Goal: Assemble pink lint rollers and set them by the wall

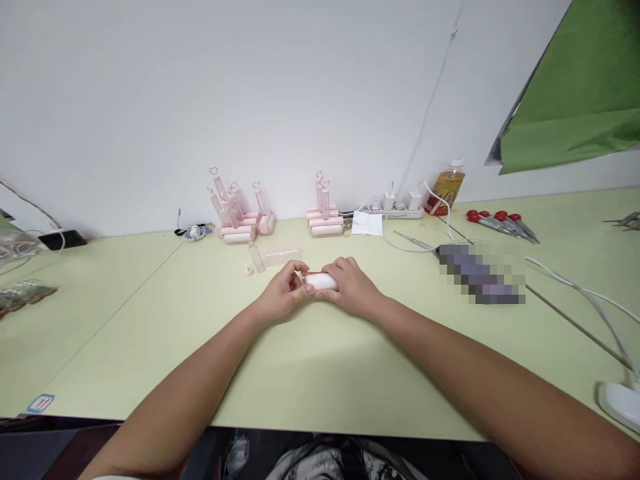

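Note:
A white roller (323, 281) lies between my two hands over the middle of the table. My left hand (286, 292) closes its fingers at the roller's left end. Around the right end, my right hand (354, 288) is wrapped with its fingers on top and thumb below. A thin reddish edge shows just above the roller between the hands. Close behind my left hand are a clear pink tube (257, 257), a small pink part (249, 269) and a clear flat cover (283, 257).
Pink lint rollers with upright handles (239, 233) (327, 228) stand by the wall. Further right are a power strip (400, 214), white paper (367, 223), a bottle (445, 190), red-handled tools (501, 224) and cables. A white device (620, 405) sits at the right edge.

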Demonstrator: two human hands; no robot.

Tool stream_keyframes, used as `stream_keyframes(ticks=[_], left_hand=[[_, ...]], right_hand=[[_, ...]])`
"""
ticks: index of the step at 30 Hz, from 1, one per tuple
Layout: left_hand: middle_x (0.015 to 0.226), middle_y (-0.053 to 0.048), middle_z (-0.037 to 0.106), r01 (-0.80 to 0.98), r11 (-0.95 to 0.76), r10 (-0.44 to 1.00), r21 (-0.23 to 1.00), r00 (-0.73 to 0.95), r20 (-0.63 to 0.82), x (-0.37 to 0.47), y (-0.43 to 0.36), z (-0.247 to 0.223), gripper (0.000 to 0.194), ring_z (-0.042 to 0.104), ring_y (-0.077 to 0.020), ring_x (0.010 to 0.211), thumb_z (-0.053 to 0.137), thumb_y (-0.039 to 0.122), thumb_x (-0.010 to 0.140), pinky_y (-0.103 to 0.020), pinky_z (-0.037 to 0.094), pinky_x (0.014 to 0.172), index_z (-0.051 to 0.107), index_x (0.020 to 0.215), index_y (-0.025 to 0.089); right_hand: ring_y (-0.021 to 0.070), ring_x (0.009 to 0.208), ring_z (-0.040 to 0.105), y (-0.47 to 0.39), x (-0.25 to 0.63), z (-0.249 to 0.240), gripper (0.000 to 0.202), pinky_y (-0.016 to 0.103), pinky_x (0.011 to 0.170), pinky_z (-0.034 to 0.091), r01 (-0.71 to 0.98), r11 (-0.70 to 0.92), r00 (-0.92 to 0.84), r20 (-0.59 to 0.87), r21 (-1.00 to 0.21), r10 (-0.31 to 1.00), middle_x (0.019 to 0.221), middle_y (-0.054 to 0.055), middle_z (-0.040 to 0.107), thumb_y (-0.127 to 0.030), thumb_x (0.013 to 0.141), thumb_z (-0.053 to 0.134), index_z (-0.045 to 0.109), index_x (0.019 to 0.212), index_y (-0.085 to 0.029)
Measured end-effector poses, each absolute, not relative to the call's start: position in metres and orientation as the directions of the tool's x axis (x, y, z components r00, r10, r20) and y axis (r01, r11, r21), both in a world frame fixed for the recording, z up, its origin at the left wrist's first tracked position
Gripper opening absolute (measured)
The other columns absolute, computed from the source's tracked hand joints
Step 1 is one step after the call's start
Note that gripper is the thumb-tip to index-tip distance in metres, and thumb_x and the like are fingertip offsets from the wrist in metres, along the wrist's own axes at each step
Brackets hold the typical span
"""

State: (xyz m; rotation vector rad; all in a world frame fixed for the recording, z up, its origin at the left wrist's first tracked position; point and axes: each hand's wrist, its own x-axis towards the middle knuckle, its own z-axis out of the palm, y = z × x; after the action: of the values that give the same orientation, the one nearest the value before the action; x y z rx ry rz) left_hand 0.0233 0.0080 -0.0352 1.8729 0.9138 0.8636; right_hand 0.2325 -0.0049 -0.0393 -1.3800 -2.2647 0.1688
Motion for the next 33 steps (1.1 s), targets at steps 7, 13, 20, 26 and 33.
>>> stream_keyframes(ticks=[7,13,20,26,33], left_hand=[[0.091,-0.002,0.052,0.351,-0.511,0.829,0.785,0.442,0.342,0.023,0.014,-0.038,0.036,0.049,-0.0121,0.071,0.065,0.036,0.079,-0.027,0.043,0.064,0.052,0.109,0.021],[0.134,-0.012,0.044,0.536,-0.567,0.805,0.626,0.52,0.284,0.009,0.022,-0.038,0.077,0.049,-0.0267,0.112,0.067,0.054,0.075,-0.039,0.043,0.09,0.036,0.139,0.024],[0.104,-0.007,0.054,0.407,-0.461,0.82,0.789,0.534,0.204,0.018,0.015,-0.042,0.065,0.053,-0.0168,0.079,0.048,0.055,0.089,-0.031,0.043,0.071,0.027,0.138,0.018],[0.084,-0.002,0.051,0.437,-0.497,0.836,0.75,0.473,0.279,0.025,0.011,-0.042,0.047,0.048,-0.0166,0.073,0.045,0.053,0.09,-0.03,0.038,0.066,0.039,0.119,0.017],[0.09,-0.004,0.054,0.448,-0.492,0.848,0.746,0.44,0.295,0.028,0.007,-0.041,0.046,0.051,-0.0179,0.078,0.042,0.051,0.092,-0.03,0.039,0.069,0.039,0.123,0.016]], right_hand=[[0.0288,0.098,0.043,0.001,0.237,-0.046,0.032,0.042,0.087,0.041,0.788,0.5,-0.381,0.353,-0.359,0.855,0.104,0.012,0.054,-0.028,0.081,0.065,0.059,0.111,-0.018],[0.0259,0.1,0.048,0.003,0.245,-0.045,0.029,0.041,0.088,0.043,0.614,0.565,-0.46,0.332,-0.551,0.823,0.103,0.009,0.055,-0.032,0.085,0.06,0.057,0.111,-0.02],[0.0224,0.096,0.055,0.003,0.243,-0.043,0.031,0.037,0.084,0.045,0.48,0.503,-0.403,0.329,-0.719,0.854,0.107,0.008,0.055,-0.034,0.084,0.057,0.055,0.112,-0.02],[0.0225,0.096,0.054,0.004,0.243,-0.046,0.029,0.037,0.085,0.045,0.492,0.531,-0.401,0.363,-0.69,0.841,0.106,0.008,0.054,-0.033,0.086,0.054,0.053,0.112,-0.019],[0.022,0.096,0.055,0.003,0.241,-0.045,0.031,0.036,0.086,0.045,0.483,0.518,-0.372,0.371,-0.706,0.851,0.105,0.008,0.055,-0.035,0.085,0.056,0.054,0.111,-0.018]])
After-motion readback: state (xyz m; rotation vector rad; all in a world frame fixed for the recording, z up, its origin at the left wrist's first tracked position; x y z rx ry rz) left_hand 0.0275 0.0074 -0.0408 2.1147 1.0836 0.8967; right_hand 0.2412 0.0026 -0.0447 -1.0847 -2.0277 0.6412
